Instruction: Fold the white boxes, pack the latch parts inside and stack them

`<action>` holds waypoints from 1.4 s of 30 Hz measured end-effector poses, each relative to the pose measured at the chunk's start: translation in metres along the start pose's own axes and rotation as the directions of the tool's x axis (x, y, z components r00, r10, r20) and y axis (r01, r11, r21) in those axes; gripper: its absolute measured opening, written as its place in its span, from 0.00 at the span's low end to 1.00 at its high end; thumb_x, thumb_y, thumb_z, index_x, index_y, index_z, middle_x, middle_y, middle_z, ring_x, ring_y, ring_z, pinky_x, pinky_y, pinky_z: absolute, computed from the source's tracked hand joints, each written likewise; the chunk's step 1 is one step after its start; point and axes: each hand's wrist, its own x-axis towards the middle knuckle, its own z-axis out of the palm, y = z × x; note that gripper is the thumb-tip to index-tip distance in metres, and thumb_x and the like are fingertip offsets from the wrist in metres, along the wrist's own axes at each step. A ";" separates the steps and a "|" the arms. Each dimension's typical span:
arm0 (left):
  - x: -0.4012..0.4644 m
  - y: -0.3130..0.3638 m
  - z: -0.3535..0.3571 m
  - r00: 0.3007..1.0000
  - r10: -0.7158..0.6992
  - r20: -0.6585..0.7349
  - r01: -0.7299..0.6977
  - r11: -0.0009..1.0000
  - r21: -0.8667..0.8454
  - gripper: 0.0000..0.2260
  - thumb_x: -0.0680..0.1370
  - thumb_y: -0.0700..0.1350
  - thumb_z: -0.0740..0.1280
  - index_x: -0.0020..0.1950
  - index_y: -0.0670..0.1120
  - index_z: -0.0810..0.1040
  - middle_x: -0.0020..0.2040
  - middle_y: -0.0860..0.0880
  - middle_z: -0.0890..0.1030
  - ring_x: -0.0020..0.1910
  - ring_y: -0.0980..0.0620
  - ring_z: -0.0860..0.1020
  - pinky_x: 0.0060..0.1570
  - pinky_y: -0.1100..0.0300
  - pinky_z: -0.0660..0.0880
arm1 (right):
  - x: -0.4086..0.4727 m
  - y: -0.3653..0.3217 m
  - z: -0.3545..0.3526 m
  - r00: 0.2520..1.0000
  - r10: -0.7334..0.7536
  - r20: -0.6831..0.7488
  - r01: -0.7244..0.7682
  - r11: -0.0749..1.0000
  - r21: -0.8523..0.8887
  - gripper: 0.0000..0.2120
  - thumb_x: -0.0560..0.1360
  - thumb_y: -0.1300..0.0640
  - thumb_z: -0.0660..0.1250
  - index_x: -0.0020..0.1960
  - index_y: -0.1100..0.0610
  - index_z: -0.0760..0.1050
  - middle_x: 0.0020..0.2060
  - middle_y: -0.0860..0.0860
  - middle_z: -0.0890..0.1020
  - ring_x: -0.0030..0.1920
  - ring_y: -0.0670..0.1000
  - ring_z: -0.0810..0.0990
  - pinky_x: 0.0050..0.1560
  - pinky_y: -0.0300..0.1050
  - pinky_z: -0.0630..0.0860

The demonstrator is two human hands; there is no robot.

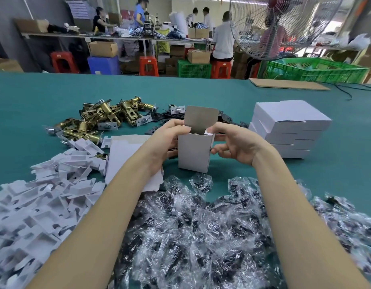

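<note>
Box (194, 152) at frame centre: matt white card outside, grey-brown raw card inside the lid flap. Stack of boxes (289, 130) at right: same matt white card. Latch parts (101, 119) upper left: shiny brass-look metal w/ silvery metal faceplates. Inserts (42, 199) lower left: matt white card. Bags (201, 232) along the bottom: clear glossy crinkled plastic over dark bits. Table (34, 97): matt teal surface, looks like cloth.
</note>
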 end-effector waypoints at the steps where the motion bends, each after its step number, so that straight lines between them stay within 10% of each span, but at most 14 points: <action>1: 0.000 0.002 0.001 1.000 0.003 0.000 -0.003 1.000 -0.023 0.04 0.80 0.44 0.66 0.53 0.53 0.77 0.48 0.52 0.83 0.46 0.53 0.79 0.45 0.56 0.71 | 0.001 0.000 0.000 1.000 -0.018 -0.003 0.018 1.000 0.006 0.07 0.77 0.56 0.68 0.55 0.53 0.78 0.47 0.51 0.81 0.28 0.47 0.78 0.25 0.32 0.72; 10: -0.001 0.012 0.008 0.991 0.061 -0.116 -0.082 0.979 -0.187 0.14 0.77 0.30 0.62 0.46 0.50 0.73 0.42 0.52 0.82 0.41 0.51 0.76 0.42 0.54 0.66 | 0.006 0.001 0.004 0.979 -0.199 -0.047 0.204 0.966 0.161 0.14 0.77 0.69 0.65 0.52 0.53 0.84 0.40 0.50 0.81 0.28 0.44 0.72 0.28 0.30 0.71; 14: -0.005 0.013 0.010 0.987 0.120 -0.103 -0.124 0.992 -0.032 0.04 0.80 0.48 0.68 0.48 0.50 0.75 0.50 0.51 0.82 0.52 0.48 0.78 0.48 0.55 0.72 | 0.009 0.003 0.006 0.958 -0.264 -0.110 0.278 0.949 0.145 0.12 0.77 0.68 0.67 0.49 0.53 0.84 0.37 0.49 0.81 0.33 0.44 0.72 0.32 0.30 0.72; 17: -0.004 0.015 0.005 0.991 0.129 -0.044 -0.129 0.992 0.017 0.20 0.75 0.65 0.68 0.51 0.49 0.79 0.51 0.53 0.85 0.55 0.50 0.81 0.55 0.54 0.76 | 0.008 0.004 0.006 0.953 -0.289 -0.091 0.299 0.945 0.133 0.12 0.77 0.68 0.68 0.48 0.53 0.85 0.39 0.50 0.82 0.36 0.45 0.73 0.35 0.31 0.73; 25: -0.005 0.018 -0.008 0.953 0.300 -0.041 -0.291 0.945 0.152 0.07 0.79 0.51 0.72 0.47 0.49 0.79 0.37 0.59 0.80 0.34 0.61 0.74 0.45 0.59 0.69 | 0.004 0.006 -0.007 0.949 -0.314 0.018 0.310 0.943 0.120 0.13 0.81 0.68 0.63 0.56 0.56 0.84 0.45 0.52 0.85 0.48 0.52 0.73 0.43 0.34 0.77; 32: -0.004 0.020 -0.010 0.946 0.322 -0.023 -0.313 0.933 0.178 0.02 0.81 0.47 0.70 0.50 0.52 0.83 0.38 0.58 0.82 0.35 0.60 0.76 0.40 0.62 0.75 | 0.005 0.004 -0.001 0.918 -0.396 0.005 0.393 0.913 0.104 0.21 0.77 0.73 0.64 0.42 0.51 0.88 0.41 0.51 0.85 0.41 0.50 0.73 0.41 0.36 0.73; 42: -0.007 0.017 -0.017 0.950 0.313 0.009 -0.311 0.939 0.146 0.05 0.80 0.38 0.71 0.53 0.46 0.84 0.48 0.51 0.86 0.47 0.56 0.83 0.42 0.64 0.80 | 0.001 0.005 -0.011 0.923 -0.361 0.134 0.363 0.932 0.010 0.06 0.76 0.56 0.71 0.50 0.49 0.85 0.41 0.47 0.82 0.36 0.45 0.75 0.43 0.39 0.78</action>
